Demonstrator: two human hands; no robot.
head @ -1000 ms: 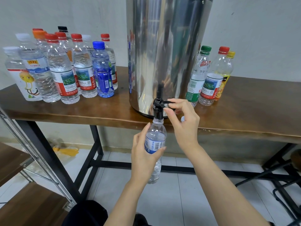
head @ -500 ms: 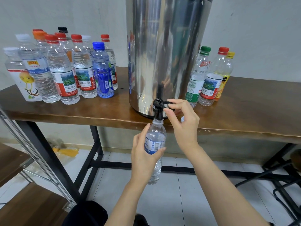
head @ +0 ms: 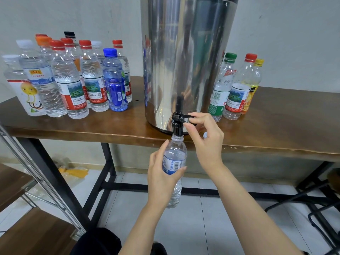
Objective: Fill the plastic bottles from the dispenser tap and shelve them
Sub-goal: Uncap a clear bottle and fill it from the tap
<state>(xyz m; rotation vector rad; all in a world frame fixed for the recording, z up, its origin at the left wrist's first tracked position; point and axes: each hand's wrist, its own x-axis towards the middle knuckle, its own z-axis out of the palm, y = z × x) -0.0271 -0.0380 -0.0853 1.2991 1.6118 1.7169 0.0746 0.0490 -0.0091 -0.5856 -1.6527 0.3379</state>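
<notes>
Two hands at work: the left hand point(head: 161, 178) grips the uncapped bottle point(head: 175, 155), its mouth just under the tap point(head: 177, 126), while the right hand point(head: 207, 142) pinches the lever point(head: 187, 117); best hold that neck square.

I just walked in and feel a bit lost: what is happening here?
A person's left hand grips an uncapped plastic bottle, its mouth right under the black tap of the steel dispenser. The right hand pinches the tap lever. Other capped bottles stand on the table at both sides. How full the bottle is, I cannot tell.
</notes>
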